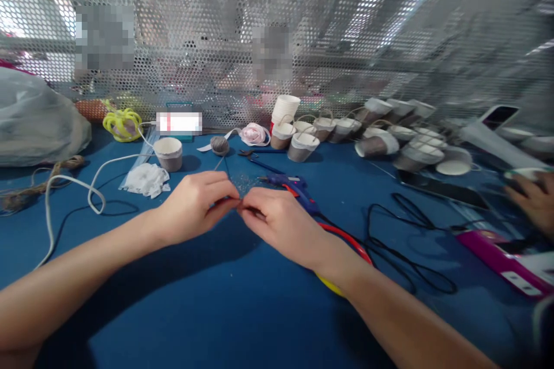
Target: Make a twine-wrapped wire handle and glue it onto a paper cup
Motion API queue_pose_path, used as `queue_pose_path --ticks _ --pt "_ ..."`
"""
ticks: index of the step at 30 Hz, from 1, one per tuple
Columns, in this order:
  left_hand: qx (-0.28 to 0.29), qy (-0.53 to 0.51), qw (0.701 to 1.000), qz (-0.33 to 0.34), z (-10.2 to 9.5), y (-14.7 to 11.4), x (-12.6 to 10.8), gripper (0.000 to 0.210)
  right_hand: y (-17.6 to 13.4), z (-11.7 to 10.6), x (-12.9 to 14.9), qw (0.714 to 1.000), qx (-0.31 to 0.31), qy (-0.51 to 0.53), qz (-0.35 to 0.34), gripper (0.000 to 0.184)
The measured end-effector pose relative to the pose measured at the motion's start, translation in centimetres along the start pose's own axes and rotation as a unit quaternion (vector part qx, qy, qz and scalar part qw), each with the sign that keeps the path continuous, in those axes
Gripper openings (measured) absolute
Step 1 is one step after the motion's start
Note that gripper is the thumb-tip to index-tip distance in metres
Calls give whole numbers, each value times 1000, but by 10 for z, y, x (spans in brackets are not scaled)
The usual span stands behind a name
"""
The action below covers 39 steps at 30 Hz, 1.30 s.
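Observation:
Over the middle of the blue table, my left hand (201, 204) is closed in a pinch. A thin strand runs to it from a ball of grey yarn (219, 145) lying just beyond. My right hand (281, 222) pinches too, its fingertips meeting those of the left. Whatever is between the right fingertips is too small to make out. Behind the right hand lies a blue glue gun (298, 184), and pliers (264, 151) with blue handles are farther back. A grey-wrapped paper cup (168, 154) stands beyond my left hand, beside a crumpled white bundle (147, 180).
Several wrapped cups with handles (303, 147) line the back. A pink ribbon roll (254, 134) sits near them. At right are a phone (441, 189), black cables (393, 242), a magenta power strip (502, 259) and another person's hand (534, 199). A white cord (48, 213) curves at left.

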<state>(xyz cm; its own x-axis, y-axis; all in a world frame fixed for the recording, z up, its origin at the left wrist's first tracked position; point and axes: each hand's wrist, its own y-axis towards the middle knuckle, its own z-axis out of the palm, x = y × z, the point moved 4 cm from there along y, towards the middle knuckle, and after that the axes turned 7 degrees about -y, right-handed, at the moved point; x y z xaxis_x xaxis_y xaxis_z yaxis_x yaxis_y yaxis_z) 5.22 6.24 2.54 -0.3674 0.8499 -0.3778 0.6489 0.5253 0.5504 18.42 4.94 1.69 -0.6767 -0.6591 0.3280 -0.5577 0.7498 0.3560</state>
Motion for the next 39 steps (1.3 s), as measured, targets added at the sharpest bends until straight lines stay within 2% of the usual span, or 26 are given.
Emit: queue_pose_path --ticks 2,5,7,10,12,14,17,20,22,24,26,30,34,37,39 --pt "33 -82 994 -60 -2 2 11 15 0 -1 2 997 36 64 9 15" --pt "50 -240 956 -162 3 0 26 15 -1 -5 0 978 57 180 87 11" --pt "43 -308 929 -199 10 -3 31 16 0 -7 -2 965 34 229 127 10" --pt "10 -356 908 -222 21 -7 28 18 1 -9 -7 957 -18 243 160 10" --pt "-12 -344 912 -222 25 -9 22 19 2 -7 -11 959 -43 221 173 10" --pt "-31 -279 939 -197 24 -10 15 18 2 -6 -13 968 -68 171 169 8" --pt "-49 -130 986 -90 18 -9 0 15 2 -5 -11 986 -90 64 125 9" --pt "-40 -14 999 5 10 -6 -10 16 2 -4 -4 996 -62 -24 59 13" --pt "-22 19 999 17 3 -2 -10 17 2 -3 -1 998 -38 -49 28 14" --pt "7 -5 1000 -6 -2 2 -4 16 1 -3 2 999 -12 -28 17 15" --pt "37 -86 993 -69 -5 4 8 14 1 -3 3 999 12 30 33 14" --pt "60 -289 932 -209 3 1 33 16 0 -7 -1 980 11 164 109 10" --pt "26 -378 892 -247 17 -5 37 16 2 -9 -6 965 -24 216 147 7" --pt "-6 -378 891 -252 25 -8 29 18 3 -7 -11 968 -64 182 160 8" --pt "-29 -322 918 -229 26 -10 20 18 2 -6 -13 975 -95 129 154 7"
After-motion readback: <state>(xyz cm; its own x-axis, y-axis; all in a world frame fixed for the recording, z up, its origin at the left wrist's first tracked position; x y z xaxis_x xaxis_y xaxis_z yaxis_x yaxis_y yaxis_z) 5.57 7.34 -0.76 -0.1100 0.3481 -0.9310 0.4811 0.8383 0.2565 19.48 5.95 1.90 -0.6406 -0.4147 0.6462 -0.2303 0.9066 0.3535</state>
